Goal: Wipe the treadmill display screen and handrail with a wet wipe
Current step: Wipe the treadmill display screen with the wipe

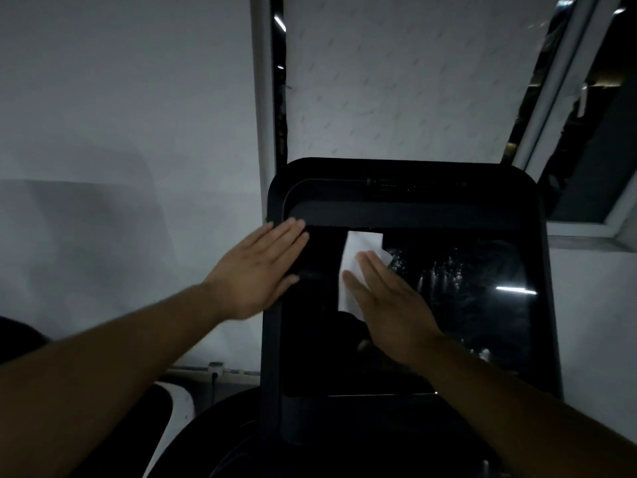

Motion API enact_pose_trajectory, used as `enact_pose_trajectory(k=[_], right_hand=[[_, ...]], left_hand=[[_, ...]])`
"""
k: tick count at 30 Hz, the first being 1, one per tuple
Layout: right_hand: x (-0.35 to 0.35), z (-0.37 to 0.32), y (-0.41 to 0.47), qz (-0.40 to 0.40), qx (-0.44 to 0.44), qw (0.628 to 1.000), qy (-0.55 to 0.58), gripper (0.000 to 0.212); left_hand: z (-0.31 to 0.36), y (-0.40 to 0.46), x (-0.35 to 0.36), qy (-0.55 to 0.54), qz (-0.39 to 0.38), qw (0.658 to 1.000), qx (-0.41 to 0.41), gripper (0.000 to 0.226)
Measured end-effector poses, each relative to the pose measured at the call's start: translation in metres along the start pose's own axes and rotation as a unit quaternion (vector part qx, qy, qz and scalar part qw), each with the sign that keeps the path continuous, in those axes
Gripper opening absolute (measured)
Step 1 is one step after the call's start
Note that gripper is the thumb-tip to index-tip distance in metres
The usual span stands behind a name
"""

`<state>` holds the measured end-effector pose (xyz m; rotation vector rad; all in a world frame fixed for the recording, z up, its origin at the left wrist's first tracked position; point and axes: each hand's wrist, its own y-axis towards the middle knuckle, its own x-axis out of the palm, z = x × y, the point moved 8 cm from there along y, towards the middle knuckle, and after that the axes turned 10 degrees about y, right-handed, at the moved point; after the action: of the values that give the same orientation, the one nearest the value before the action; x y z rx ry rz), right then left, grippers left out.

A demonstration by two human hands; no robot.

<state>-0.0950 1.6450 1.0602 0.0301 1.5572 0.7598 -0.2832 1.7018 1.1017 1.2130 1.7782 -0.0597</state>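
The treadmill's black display screen (458,305) fills the lower middle of the view, set in a dark rounded console frame (406,174). A white wet wipe (358,257) lies flat on the screen's upper left part. My right hand (389,305) presses flat on the wipe, fingers straight and together, covering its lower right half. My left hand (258,270) rests flat on the console's left edge, fingers extended, holding nothing. Wet streaks and droplets glint on the screen to the right of the wipe. No handrail can be made out in the dim light.
A white wall (120,115) stands behind and to the left. A window frame (565,98) runs up at the right, with a sill beside the console. A power strip (215,369) lies on the floor at lower left, beside a white curved object (179,405).
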Motion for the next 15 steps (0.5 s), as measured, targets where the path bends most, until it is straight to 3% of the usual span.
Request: enact_pose_trajectory(k=[4, 8, 15], right_hand=[[-0.002, -0.002, 0.017, 0.0, 0.015, 1.0, 0.018, 0.069], [0.004, -0.011, 0.032, -0.003, 0.012, 1.0, 0.008, 0.067], [-0.008, 0.039, -0.007, -0.009, 0.036, 0.999, -0.036, 0.075]], left_hand=[[-0.006, 0.07, -0.018, 0.042, 0.0, 0.997, 0.068, 0.063], [0.001, 0.112, -0.013, 0.095, -0.121, 0.981, 0.115, 0.062], [0.003, 0.125, -0.018, 0.203, -0.13, 0.953, 0.186, 0.059]])
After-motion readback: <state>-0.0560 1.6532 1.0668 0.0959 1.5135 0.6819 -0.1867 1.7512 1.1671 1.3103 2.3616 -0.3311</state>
